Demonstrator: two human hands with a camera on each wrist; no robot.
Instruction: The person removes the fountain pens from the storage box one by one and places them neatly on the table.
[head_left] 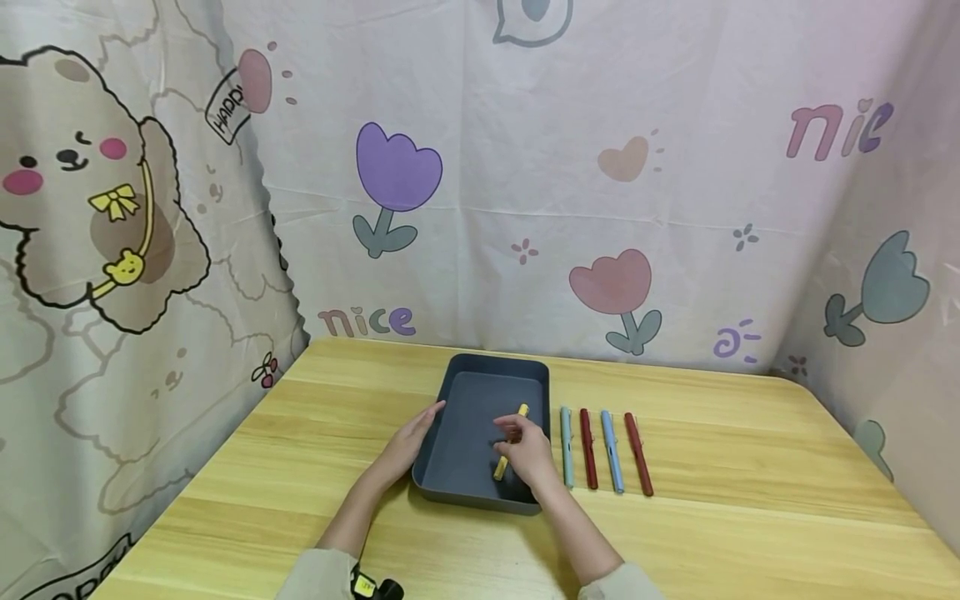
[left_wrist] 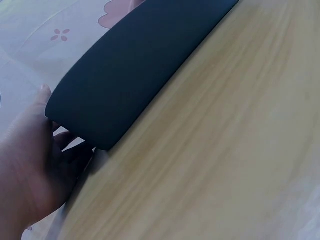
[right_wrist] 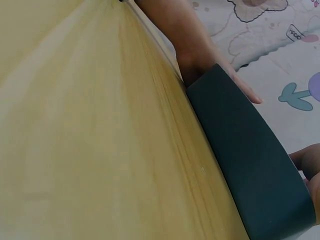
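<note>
A dark grey rectangular tray (head_left: 468,392) lies on the wooden table. My left hand (head_left: 405,450) rests along its left wall, fingers extended against the side; the left wrist view shows this hand (left_wrist: 35,160) at the tray's corner. Inside the tray is a yellow pen (head_left: 500,471), slanted on the floor of the right half. Over that pen is my right hand (head_left: 527,454), thumb and fingers apart, hiding the pen's middle; whether they touch it is unclear. In the right wrist view, the tray wall (right_wrist: 250,150) hides most of the right hand (right_wrist: 312,175).
Right of the tray lie a mint green pen (head_left: 567,450), a dark red pen (head_left: 588,450), a light blue pen (head_left: 612,450) and another red pen (head_left: 639,454), side by side. A printed curtain (head_left: 510,167) hangs behind the table (head_left: 750,467). A small black device (head_left: 375,586) is at the left sleeve.
</note>
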